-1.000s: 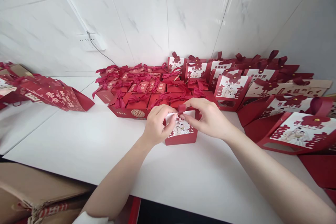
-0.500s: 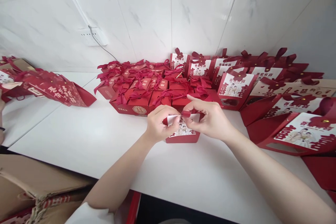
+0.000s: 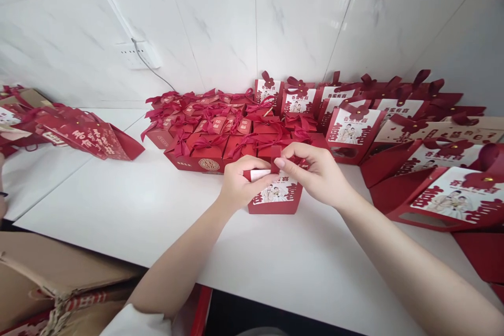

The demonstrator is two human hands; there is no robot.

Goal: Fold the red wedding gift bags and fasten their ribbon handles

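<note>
A red gift box (image 3: 273, 208) with a white printed front label stands on the white table before me. My left hand (image 3: 241, 182) pinches the box's top edge at its left side, thumb in front and fingers behind. A dark red ribbon (image 3: 276, 155) stands up in a loop from the middle of that edge. My right hand (image 3: 317, 174) is closed on this ribbon, gripping it between thumb and forefinger. Part of the ribbon and the top edge are hidden by my fingers.
Behind, red boxes with bows (image 3: 205, 163) stand in rows. Several labelled gift boxes (image 3: 452, 205) stand at the right. More red boxes (image 3: 94, 139) lie at the left beside another person's arm (image 3: 3, 205). A cardboard carton (image 3: 59, 262) is below the table's front edge.
The ribbon has gone from lying forward over the top edge to standing up as a loop. My right fingers have shifted onto it, and my left thumb lies further right.
</note>
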